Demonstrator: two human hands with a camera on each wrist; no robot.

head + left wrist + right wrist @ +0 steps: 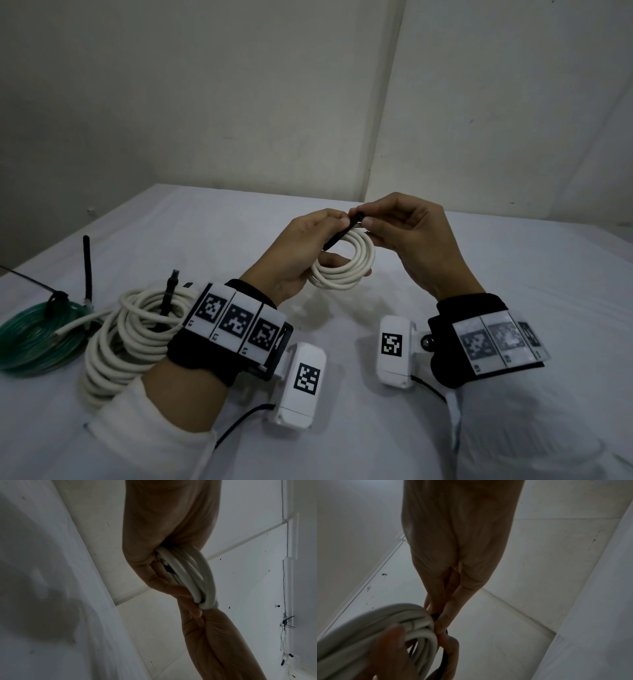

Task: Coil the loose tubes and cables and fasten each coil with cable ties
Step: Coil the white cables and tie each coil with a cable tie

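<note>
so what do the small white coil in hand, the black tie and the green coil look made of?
Small white coil: matte off-white jacket, probably rubber or PVC; it bends in smooth round loops without kinking.
Black tie: thin, stiff dark strip, likely nylon; too small to confirm.
Green coil: glossy, translucent green tubing, likely soft PVC; highlights show through its walls.
</note>
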